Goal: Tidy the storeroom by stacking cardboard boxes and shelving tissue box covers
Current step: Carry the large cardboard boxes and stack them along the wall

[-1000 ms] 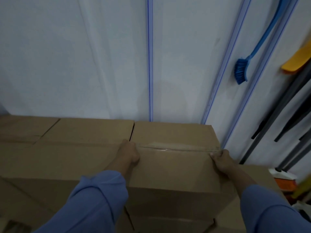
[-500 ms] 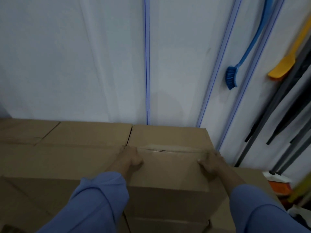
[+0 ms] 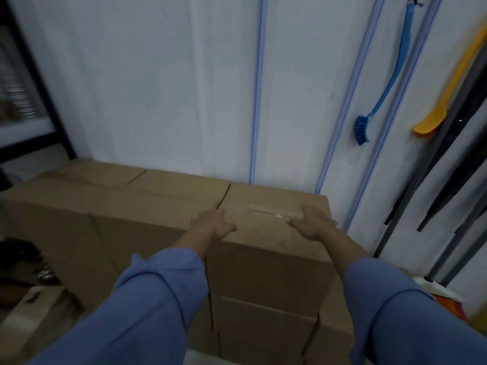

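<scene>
Left hand point(image 3: 214, 225) and right hand point(image 3: 312, 223) have slid onto one cardboard box point(image 3: 266, 270).

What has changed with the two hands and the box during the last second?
The right hand let go of the right edge of the cardboard box and moved inward onto its top. The left hand drew back toward the near edge, its fingers flatter. The box stayed against the wall beside the neighbouring box.
</scene>
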